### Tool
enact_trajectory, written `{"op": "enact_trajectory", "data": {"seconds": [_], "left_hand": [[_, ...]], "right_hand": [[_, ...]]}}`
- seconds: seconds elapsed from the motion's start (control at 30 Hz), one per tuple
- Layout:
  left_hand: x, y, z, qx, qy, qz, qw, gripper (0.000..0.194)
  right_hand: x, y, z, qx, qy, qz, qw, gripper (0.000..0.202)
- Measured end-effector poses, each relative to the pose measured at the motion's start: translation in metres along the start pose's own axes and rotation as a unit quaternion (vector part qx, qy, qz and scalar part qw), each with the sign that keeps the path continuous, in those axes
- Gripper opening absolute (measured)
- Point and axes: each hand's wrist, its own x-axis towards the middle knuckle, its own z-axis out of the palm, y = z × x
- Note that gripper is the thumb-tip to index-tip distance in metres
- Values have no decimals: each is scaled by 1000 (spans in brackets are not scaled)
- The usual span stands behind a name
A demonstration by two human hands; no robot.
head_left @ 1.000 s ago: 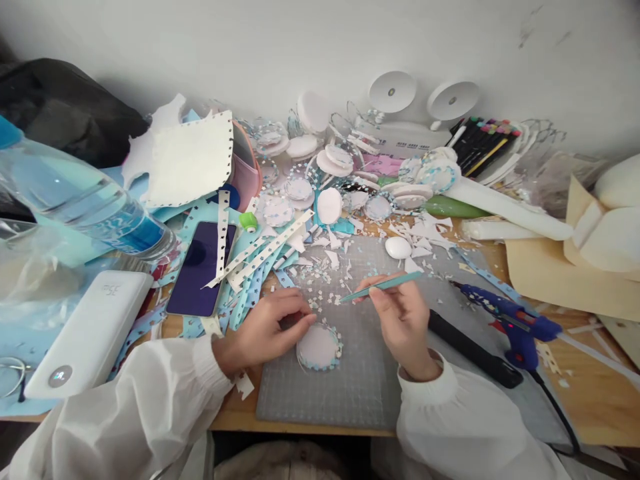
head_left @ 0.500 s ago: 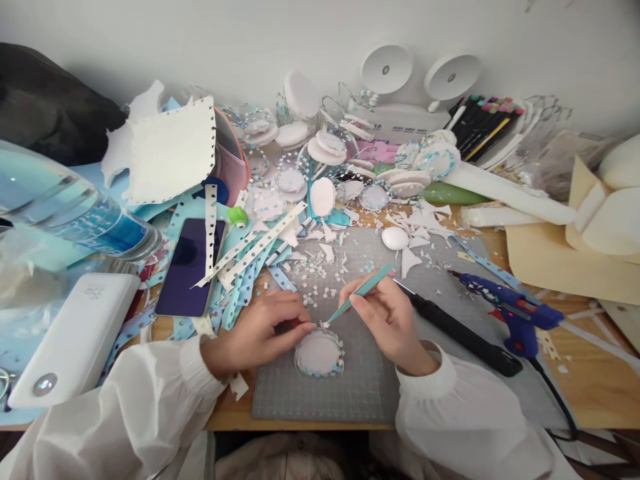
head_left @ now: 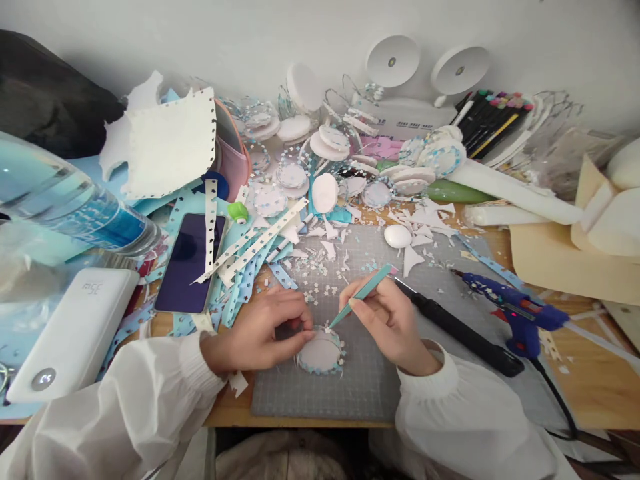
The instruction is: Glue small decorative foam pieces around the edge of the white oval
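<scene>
A white paper disc [head_left: 320,352] edged with small blue and white flowers lies on the grey cutting mat [head_left: 330,400]. At its upper left edge, my left hand [head_left: 270,327] pinches the rim, with thumb and forefinger together. My right hand [head_left: 387,320] is closed on green tweezers [head_left: 364,291], whose tip touches a small white flower [head_left: 327,327] on the disc's top edge. Loose punched paper flowers [head_left: 320,290] are scattered on the mat just beyond both hands.
Right of my right hand lie a black-handled tool [head_left: 460,330] and a blue glue gun [head_left: 520,313]. To the left are a phone [head_left: 186,267], a power bank [head_left: 75,333], a water bottle [head_left: 100,217] and punched paper strips [head_left: 265,240]. Behind stand more decorated discs [head_left: 327,143].
The view has shifted slightly. Both hands stay almost in place around the disc, with the tweezer tip still at its top edge.
</scene>
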Motion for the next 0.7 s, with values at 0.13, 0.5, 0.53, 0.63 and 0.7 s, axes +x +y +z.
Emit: {"op": "enact_trajectory", "data": {"seconds": [0.13,0.5,0.53,0.63,0.7], "left_hand": [[-1,0,0,-4,1,5,1000,11],[-1,-1,0,-4,0,8,1000,11],[-1,-1,-1,-3,1,7,1000,11],[-1,0,-1,-4,3,5,1000,12],[0,0,-2,-5,5,3,1000,13]], "right_hand": [[1,0,1,-16,-9,-2,1000,5],[1,1,2,-41,-6,0,999,8],[1,1,2,-39,-3,5,999,8],[2,0,1,-26,4,33,999,10],[3,-1,1,-17,7,48,999,13]]}}
